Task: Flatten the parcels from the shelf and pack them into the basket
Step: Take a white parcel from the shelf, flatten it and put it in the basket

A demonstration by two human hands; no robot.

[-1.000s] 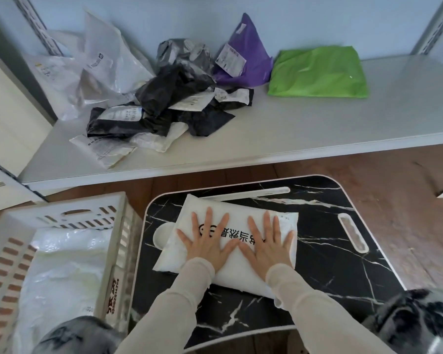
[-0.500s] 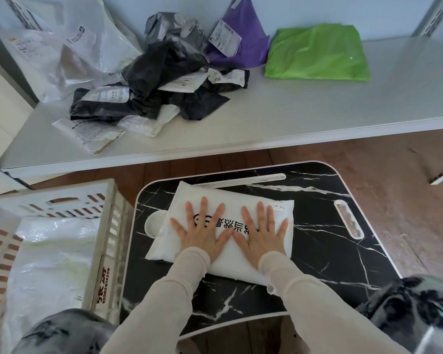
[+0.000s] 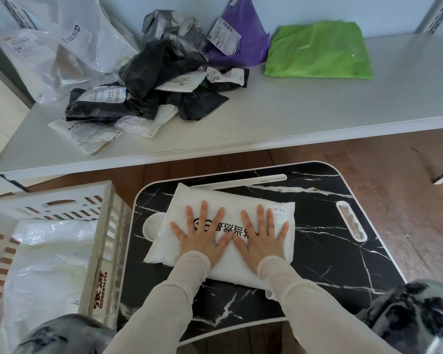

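A white parcel (image 3: 230, 200) with black lettering lies on the black marble-patterned lap table (image 3: 325, 251). My left hand (image 3: 202, 236) and my right hand (image 3: 262, 238) press flat on it side by side, fingers spread and straight. The cream slatted basket (image 3: 105, 241) stands left of the table with a white plastic parcel (image 3: 49, 264) lying inside. On the grey shelf (image 3: 292, 111) behind sit a pile of crumpled black parcels (image 3: 161, 70), white parcels (image 3: 59, 47), a purple parcel (image 3: 241, 39) and a flat green parcel (image 3: 317, 49).
The wooden floor (image 3: 407, 187) shows to the right of the table and under the shelf. My knees in dark patterned trousers (image 3: 414, 315) frame the bottom corners. A white shelf upright (image 3: 430, 16) rises at the back right.
Both hands stay pressed flat on the white parcel. The view has tilted down slightly, so the shelf sits higher in the frame.
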